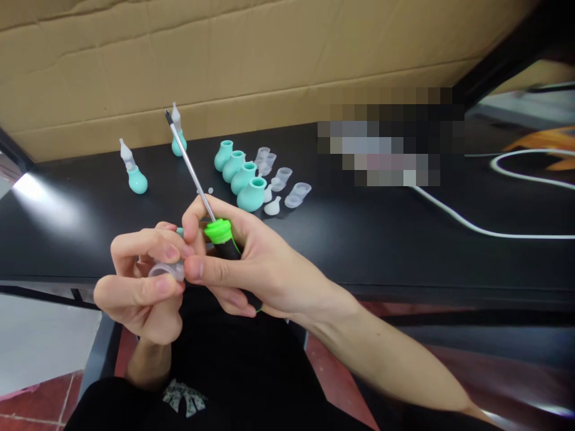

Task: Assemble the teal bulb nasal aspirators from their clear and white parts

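Note:
My left hand [139, 287] pinches a small clear plastic cup-like piece [178, 271] between thumb and fingers, in front of the table edge. A screwdriver [218, 230] with a green and black handle lies in my right hand [265, 257], its metal shaft pointing up and to the left. The right thumb and forefinger also reach the clear piece, meeting the left fingertips there. A bit of teal shows behind the fingers, but what it belongs to is hidden.
Several open teal bulbs [251, 194] stand in a slanting row, beside clear connectors [298, 195] and white tips [272, 206]. Two assembled bulb aspirators [137, 181] are farther left on the black table [381, 239]. Cardboard [224, 66] lines the back; a white cable [462, 221] runs right.

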Demonstrator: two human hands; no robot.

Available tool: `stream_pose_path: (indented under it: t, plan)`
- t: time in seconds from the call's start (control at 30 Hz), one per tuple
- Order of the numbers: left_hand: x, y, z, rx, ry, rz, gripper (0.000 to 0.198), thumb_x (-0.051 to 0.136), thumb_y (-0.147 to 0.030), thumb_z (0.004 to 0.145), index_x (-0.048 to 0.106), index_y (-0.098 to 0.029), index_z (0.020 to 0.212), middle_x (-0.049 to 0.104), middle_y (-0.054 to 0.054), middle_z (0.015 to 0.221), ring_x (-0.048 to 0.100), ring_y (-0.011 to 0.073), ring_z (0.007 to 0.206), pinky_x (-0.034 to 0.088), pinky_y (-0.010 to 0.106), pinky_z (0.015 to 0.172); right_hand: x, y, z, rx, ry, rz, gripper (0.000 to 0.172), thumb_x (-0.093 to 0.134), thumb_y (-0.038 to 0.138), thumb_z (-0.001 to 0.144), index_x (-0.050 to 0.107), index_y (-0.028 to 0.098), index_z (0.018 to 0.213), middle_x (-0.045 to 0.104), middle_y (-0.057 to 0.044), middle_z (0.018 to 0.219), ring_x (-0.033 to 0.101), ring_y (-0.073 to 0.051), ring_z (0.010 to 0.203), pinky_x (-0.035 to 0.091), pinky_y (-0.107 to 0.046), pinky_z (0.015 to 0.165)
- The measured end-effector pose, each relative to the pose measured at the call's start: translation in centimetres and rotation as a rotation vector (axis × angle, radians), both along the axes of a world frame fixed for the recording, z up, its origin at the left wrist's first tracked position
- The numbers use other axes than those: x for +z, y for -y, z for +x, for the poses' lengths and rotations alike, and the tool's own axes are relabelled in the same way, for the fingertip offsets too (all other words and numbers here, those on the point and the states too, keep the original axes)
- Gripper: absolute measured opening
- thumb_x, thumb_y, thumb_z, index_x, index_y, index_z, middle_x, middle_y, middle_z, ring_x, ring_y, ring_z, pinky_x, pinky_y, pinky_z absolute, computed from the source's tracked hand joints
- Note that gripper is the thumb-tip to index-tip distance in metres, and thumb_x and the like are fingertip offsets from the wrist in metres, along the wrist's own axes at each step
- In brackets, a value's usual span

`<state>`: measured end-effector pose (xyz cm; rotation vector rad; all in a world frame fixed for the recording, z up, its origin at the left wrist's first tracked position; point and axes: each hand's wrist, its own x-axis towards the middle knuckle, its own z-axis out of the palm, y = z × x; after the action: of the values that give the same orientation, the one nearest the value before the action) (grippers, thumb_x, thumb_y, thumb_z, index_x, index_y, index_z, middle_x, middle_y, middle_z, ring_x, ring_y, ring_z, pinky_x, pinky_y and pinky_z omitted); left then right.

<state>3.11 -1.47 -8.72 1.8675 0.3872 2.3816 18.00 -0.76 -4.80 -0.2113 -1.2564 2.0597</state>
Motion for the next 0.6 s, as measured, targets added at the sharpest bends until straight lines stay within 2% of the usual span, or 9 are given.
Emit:
stream_pose_path:
  t: [0.1,0.3,0.43,0.6]
  plan:
    - [0.20,0.00,-0.16,-0.021,-0.026,0.006,0.029,0.081,-0.016,0.095,0.055,-0.027,0.091,0.067,-0.008,0.105,0.069,0.0069,0.075,0.067,0.031,0.084,-0.09,-0.03,-0.02,0.005,-0.004,0.011,0.042,0.098,0.027,0.086,0.059,0.025,0.102,0.060,0.013,0.072,0.045,-0.001,0.042,0.042,-0.010,0.038]
    - [0.29,0.20,-0.13,0.078,-0.058,-0.010,0.029,0.079,-0.021,0.098,0.051,-0.026,0.091,0.064,-0.009,0.100,0.069,0.0063,0.074,0.067,0.032,0.088,-0.01,-0.07,0.20,0.009,0.012,-0.012,0.042,0.098,0.021,0.084,0.059,0.023,0.100,0.057,0.014,0.072,0.043,0.000,0.043,0.042,-0.009,0.038]
    - [-0.12,-0.07,-0.43,0.018,-0.083,0.018,0.031,0.082,-0.016,0.092,0.053,-0.027,0.089,0.066,-0.006,0.103,0.069,0.0092,0.076,0.067,0.037,0.090,-0.06,-0.22,0.35,0.031,-0.006,-0.003,0.038,0.094,0.012,0.085,0.061,0.023,0.098,0.058,0.013,0.072,0.046,-0.001,0.045,0.043,-0.008,0.039]
    - [-0.34,-0.33,-0.51,0.035,-0.077,0.045,0.030,0.082,-0.018,0.094,0.054,-0.027,0.090,0.065,-0.004,0.102,0.068,0.0088,0.074,0.067,0.034,0.089,0.01,-0.42,0.33,0.045,-0.010,-0.021,0.040,0.094,0.011,0.083,0.059,0.023,0.098,0.063,0.013,0.073,0.047,-0.001,0.042,0.041,-0.008,0.037]
